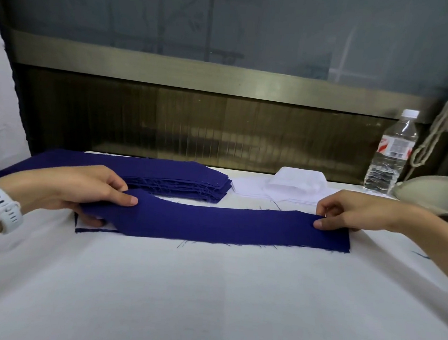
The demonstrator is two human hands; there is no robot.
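A long navy-blue cloth piece point(212, 224) with frayed edges lies across the white-covered table point(206, 298). My left hand point(80, 187) pinches its left end, thumb on top and fingers beneath, lifting that end off a white piece point(90, 229) with a navy edge under it. My right hand point(354, 212) pinches the right end between thumb and fingers. A white watch band sits on my left wrist.
Behind the piece lies a stack of navy cloth pieces point(162, 176). To its right lie flat white pieces point(251, 188) and a folded white bundle point(297, 181). A clear water bottle point(390, 154) stands at the back right beside a rope and a beige object point(432, 188).
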